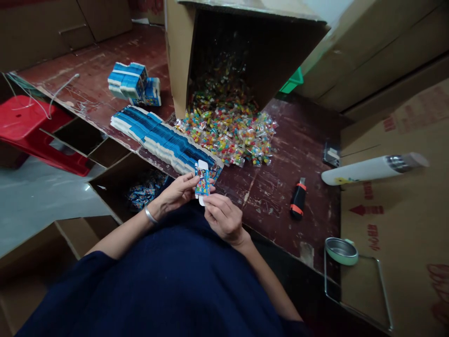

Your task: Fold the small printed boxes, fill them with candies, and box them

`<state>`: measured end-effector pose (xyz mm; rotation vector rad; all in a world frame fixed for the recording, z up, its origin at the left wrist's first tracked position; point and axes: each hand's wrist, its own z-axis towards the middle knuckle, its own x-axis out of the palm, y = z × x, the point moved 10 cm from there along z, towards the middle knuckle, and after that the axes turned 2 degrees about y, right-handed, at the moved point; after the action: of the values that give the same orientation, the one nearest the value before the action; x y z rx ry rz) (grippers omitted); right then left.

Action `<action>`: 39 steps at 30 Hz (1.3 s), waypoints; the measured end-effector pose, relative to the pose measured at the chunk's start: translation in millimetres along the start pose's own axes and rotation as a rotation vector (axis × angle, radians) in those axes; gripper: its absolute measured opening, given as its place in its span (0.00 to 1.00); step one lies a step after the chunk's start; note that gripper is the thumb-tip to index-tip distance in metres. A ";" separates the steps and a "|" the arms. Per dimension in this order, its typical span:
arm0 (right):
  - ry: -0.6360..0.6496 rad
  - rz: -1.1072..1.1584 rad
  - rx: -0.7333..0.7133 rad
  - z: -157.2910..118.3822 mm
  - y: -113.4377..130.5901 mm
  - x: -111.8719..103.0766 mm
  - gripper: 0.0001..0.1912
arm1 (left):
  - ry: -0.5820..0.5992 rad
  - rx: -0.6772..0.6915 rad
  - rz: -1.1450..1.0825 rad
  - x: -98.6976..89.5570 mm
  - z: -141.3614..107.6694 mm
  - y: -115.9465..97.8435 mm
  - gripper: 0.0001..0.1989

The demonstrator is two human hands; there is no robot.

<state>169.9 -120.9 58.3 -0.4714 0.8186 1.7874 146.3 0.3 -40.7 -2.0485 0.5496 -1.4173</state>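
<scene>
A small blue printed candy box with white end flaps is held upright at the table's front edge. My left hand grips it from the side, thumb across its front face. At the bottom flap, my right hand has its fingertips pinched on the white cardboard. Just beyond lies a long row of flat blue boxes, stacked on edge. Behind that row, clear packets of colourful candies spill from a large cardboard carton lying on its side.
Bundled blue boxes sit at the back left. An orange-black utility knife, a white bottle and a metal bowl are at right. Below left, a carton holds filled blue packs; a red stool stands beyond.
</scene>
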 end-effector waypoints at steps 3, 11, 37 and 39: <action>0.125 0.222 0.234 2.9 -24.7 8.7 0.21 | 0.087 0.004 0.082 5.3 -5.5 -8.4 0.31; 0.326 0.527 0.545 11.2 -55.5 21.7 0.14 | 0.259 -0.083 0.394 21.4 -19.6 3.9 0.29; -0.227 0.372 0.665 -20.0 -73.0 22.1 0.11 | -0.165 0.457 0.674 1.9 -34.2 -17.5 0.24; -0.221 0.339 0.612 -16.1 -71.4 16.7 0.09 | -0.095 0.408 0.665 6.4 -31.6 -15.0 0.20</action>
<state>229.3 -107.3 14.6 0.2756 1.2744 1.7315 119.0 0.2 -17.8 -1.4118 0.7415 -0.9305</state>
